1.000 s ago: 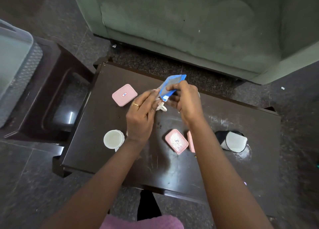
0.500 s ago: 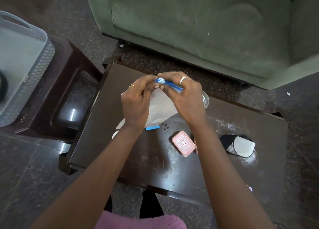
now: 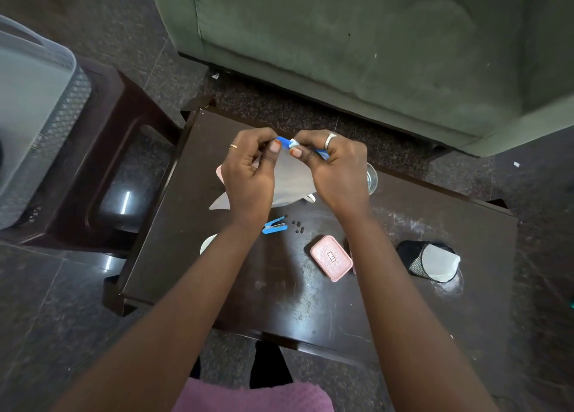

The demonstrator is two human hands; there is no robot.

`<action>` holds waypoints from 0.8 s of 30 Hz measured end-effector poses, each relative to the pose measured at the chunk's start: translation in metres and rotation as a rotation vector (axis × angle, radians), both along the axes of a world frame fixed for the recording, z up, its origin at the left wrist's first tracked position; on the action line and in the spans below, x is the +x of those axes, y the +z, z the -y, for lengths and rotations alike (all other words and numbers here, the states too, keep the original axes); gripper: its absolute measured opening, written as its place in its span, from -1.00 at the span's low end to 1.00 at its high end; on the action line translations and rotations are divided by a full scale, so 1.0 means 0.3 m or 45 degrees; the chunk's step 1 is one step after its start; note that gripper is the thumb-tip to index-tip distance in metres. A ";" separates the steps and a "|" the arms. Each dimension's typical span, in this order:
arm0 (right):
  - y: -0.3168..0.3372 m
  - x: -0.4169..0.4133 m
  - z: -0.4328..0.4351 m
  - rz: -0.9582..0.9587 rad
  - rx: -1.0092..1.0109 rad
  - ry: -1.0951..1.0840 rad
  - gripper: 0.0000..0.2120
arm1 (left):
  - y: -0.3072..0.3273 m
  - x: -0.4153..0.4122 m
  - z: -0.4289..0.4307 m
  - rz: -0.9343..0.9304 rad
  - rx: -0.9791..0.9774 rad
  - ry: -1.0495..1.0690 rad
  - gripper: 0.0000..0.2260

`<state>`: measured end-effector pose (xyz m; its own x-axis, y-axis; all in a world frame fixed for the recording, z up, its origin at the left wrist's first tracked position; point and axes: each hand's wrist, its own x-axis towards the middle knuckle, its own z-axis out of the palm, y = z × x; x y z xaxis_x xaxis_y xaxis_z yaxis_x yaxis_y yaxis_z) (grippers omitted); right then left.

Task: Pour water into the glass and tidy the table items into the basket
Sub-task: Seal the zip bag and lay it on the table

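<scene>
Both hands hold a translucent pouch with a blue top strip (image 3: 290,178) above the dark table (image 3: 279,293). My left hand (image 3: 248,175) pinches the strip's left end; my right hand (image 3: 334,169) pinches its right part. The glass (image 3: 371,180) stands just right of my right hand, mostly hidden. A small blue stapler (image 3: 274,225) and tiny black bits (image 3: 296,225) lie below the pouch. A pink box (image 3: 331,261) lies between my forearms. A second pink box (image 3: 220,173) peeks out behind my left hand. The grey basket (image 3: 46,110) sits far left.
A black mesh cup (image 3: 427,261) lies on its side at the table's right, with white paper inside. A white round cup (image 3: 207,244) shows partly under my left forearm. The basket rests on a dark stool (image 3: 108,163). A green sofa (image 3: 372,54) stands behind the table.
The pouch went from held upright and small to hanging below both hands, which now pinch its blue top strip. The blue stapler has come into sight on the table. The view shifted right.
</scene>
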<state>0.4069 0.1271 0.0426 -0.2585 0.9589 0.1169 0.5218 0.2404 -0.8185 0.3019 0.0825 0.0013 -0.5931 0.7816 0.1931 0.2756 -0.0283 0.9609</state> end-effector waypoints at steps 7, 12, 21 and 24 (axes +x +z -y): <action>-0.095 0.159 -0.036 0.148 0.012 -0.143 -0.87 | 0.004 -0.051 0.003 0.076 0.044 0.041 -0.92; -0.141 0.262 -0.051 0.135 -0.092 -0.290 -0.86 | 0.002 -0.080 -0.009 0.121 0.032 0.120 -0.92; -0.205 0.183 -0.002 -1.029 -0.797 -0.187 -0.63 | 0.013 -0.161 -0.068 0.510 0.014 0.101 -0.92; -0.268 0.090 0.040 -0.908 -0.947 -0.154 -0.56 | -0.013 -0.210 -0.080 0.593 -0.069 0.077 -0.85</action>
<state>0.4340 0.1151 -0.0379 -0.2586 0.8665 -0.4271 -0.1554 -0.4737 -0.8669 0.2389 0.1066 -0.0025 -0.6516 0.7448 -0.1442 -0.1854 0.0281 0.9823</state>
